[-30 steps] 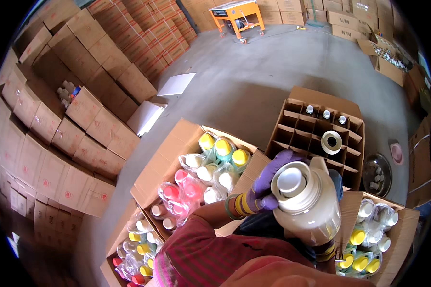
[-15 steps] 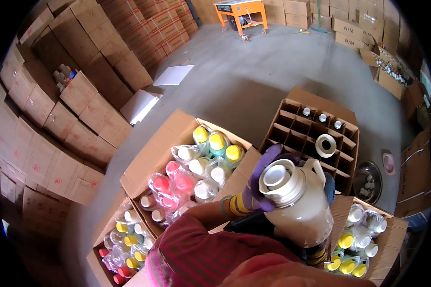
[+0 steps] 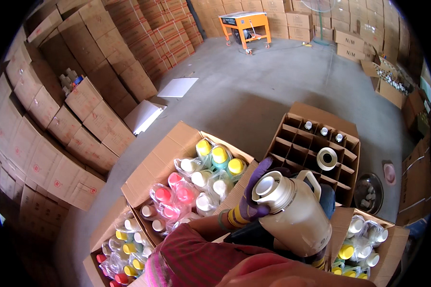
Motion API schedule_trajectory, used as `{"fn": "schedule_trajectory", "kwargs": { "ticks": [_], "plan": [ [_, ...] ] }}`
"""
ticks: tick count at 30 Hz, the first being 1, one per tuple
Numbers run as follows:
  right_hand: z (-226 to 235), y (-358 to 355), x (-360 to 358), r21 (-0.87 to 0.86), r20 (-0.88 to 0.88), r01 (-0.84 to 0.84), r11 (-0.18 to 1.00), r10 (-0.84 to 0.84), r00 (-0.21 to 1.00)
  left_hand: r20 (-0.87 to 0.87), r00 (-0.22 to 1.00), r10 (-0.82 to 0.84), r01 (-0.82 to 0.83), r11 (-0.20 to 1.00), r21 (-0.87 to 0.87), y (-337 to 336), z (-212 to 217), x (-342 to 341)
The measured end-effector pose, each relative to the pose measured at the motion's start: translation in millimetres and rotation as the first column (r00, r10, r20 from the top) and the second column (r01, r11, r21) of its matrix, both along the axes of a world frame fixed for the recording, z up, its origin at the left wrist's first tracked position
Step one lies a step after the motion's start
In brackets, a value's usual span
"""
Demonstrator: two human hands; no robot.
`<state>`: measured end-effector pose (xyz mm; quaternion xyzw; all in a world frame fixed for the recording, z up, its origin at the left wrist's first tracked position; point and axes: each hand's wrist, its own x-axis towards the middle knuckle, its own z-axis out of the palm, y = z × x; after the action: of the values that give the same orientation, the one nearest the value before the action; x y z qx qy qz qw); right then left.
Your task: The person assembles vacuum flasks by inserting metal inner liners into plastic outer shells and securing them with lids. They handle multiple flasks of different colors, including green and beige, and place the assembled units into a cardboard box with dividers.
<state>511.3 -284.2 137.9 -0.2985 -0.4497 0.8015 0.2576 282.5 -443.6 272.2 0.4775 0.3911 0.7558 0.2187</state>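
Observation:
A cream thermos flask (image 3: 297,222) with a side handle and a pale stopper in its mouth leans left in front of me. My left hand (image 3: 258,191), in a purple glove with a yellow-striped cuff, is closed around its neck. Of my right hand (image 3: 319,260) only the striped cuff shows, low beside the flask's base; its fingers are hidden behind the flask. Just beyond, a cream ring-shaped part (image 3: 326,159) rests on the dividers of an open carton (image 3: 292,139). Several white-capped bottles (image 3: 324,131) stand in that carton's far cells.
Open cartons of plastic-wrapped flasks with coloured tops stand at left (image 3: 151,165), lower left (image 3: 98,239) and right (image 3: 388,244). A metal basin (image 3: 376,193) lies right of the divided carton. Stacked cartons (image 3: 88,122) line the left; an orange machine (image 3: 246,26) stands far back.
The flask has tipped a little further left, still in my left hand. The view has shifted, so the surroundings sit slightly lower in the picture.

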Motion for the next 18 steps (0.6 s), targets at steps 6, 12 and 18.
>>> {"fn": "schedule_trajectory", "kwargs": {
  "ticks": [6,12,18],
  "plan": [
    [0.3,-0.1,-3.8,-0.002,0.002,-0.012,1.0,0.012,1.0,0.03,0.999,0.019,-0.019,1.0,0.015,-0.5,1.8,5.0],
    [2.2,-4.3,-7.8,0.005,-0.013,-0.016,1.0,0.016,1.0,0.007,1.0,0.023,-0.023,0.997,0.068,-2.0,3.1,2.5],
    [2.4,2.3,-5.0,0.016,-0.023,0.012,1.0,-0.012,1.0,0.077,0.99,0.117,-0.119,0.992,0.028,2.3,-23.4,3.0]
  ]
}}
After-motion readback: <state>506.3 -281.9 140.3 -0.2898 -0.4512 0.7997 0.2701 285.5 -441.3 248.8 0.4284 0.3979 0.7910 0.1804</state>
